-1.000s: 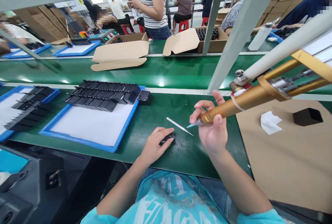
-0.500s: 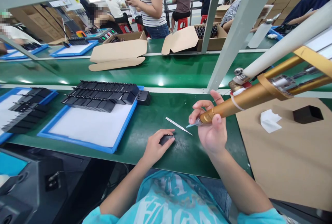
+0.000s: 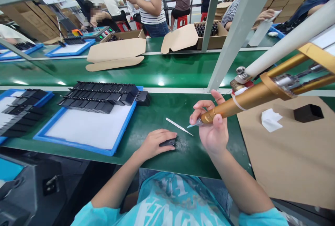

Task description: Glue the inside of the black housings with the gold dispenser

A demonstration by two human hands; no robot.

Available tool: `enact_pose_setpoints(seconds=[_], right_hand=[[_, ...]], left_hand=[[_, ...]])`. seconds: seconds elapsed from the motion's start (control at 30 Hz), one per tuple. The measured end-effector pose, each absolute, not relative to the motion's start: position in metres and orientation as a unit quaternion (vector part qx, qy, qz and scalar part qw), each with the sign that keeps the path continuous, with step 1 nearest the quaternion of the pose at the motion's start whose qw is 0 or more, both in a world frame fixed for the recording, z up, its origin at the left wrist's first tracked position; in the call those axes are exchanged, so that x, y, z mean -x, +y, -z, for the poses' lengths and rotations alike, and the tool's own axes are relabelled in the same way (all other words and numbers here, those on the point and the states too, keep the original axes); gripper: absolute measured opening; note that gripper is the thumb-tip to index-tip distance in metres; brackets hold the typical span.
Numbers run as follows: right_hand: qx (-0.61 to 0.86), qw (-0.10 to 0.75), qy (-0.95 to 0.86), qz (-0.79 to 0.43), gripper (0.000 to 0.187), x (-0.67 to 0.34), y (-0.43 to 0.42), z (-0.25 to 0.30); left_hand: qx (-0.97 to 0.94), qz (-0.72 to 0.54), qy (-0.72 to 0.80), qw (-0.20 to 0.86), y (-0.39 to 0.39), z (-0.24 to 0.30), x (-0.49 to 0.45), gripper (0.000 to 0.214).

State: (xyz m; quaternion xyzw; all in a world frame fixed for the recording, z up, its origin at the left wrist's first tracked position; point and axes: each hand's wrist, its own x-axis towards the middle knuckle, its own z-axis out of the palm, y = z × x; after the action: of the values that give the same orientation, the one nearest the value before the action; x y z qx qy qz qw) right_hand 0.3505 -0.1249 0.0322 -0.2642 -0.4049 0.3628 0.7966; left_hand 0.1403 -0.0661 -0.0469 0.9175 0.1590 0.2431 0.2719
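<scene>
My left hand (image 3: 154, 143) rests on the green bench with its fingers and thumb around a small black block (image 3: 169, 142). One narrow end of the block faces right, and the rest is under my fingers. In my right hand (image 3: 216, 135) is a gold dispensing gun (image 3: 231, 105), its body slanting up to the right. Its pale blue nozzle tip (image 3: 191, 126) points left, above the bench and apart from the block. Between the hands lies a thin, pale, pointed strip (image 3: 179, 126), perhaps tweezers.
To the left, a blue-rimmed tray (image 3: 115, 145) carries rows of black boxes (image 3: 104, 95); another tray (image 3: 49, 97) stands beyond it. A cardboard sheet (image 3: 288, 163) at right bears white paper (image 3: 271, 120) and a black box (image 3: 309, 113). A grey post (image 3: 235, 37) rises ahead. People work behind.
My left hand has flattened and turned over the black block, whose end now faces right. My right hand and the dispensing gun stay almost still. The whole view has shifted slightly.
</scene>
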Motion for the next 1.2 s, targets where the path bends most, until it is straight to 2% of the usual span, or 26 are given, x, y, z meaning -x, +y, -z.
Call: enact_pose_setpoints(seconds=[0.13,0.27,0.37,0.53,0.7,0.93,1.07,1.2], right_hand=[[0.285,0.793,-0.404,-0.356,0.041,-0.351,-0.124,-0.032],[0.300,0.790,-0.402,-0.352,0.042,-0.351,-0.125,-0.032],[0.304,0.788,-0.403,-0.351,0.041,-0.351,-0.125,-0.032],[0.295,0.792,-0.401,-0.353,0.038,-0.351,-0.125,-0.033],[0.309,0.788,-0.397,-0.355,0.039,-0.350,-0.125,-0.033],[0.298,0.791,-0.396,-0.358,0.038,-0.350,-0.125,-0.034],[0.311,0.793,-0.390,-0.350,0.037,-0.350,-0.125,-0.035],[0.314,0.789,-0.394,-0.351,0.040,-0.350,-0.125,-0.035]], left_hand=[[-0.904,-0.178,0.118,0.370,-0.054,0.035,-0.142,0.036],[-0.911,-0.120,0.103,0.380,-0.048,0.029,-0.141,0.037],[-0.929,-0.104,0.113,0.337,-0.051,0.032,-0.140,0.035],[-0.967,-0.067,0.146,0.198,-0.059,0.034,-0.141,0.037],[-0.973,-0.056,0.137,0.177,-0.056,0.032,-0.141,0.047],[-0.934,-0.108,0.202,0.274,-0.070,0.034,-0.148,0.028],[-0.904,-0.136,0.215,0.343,-0.075,0.031,-0.153,0.026],[-0.902,-0.116,0.196,0.367,-0.071,0.026,-0.151,0.029]])
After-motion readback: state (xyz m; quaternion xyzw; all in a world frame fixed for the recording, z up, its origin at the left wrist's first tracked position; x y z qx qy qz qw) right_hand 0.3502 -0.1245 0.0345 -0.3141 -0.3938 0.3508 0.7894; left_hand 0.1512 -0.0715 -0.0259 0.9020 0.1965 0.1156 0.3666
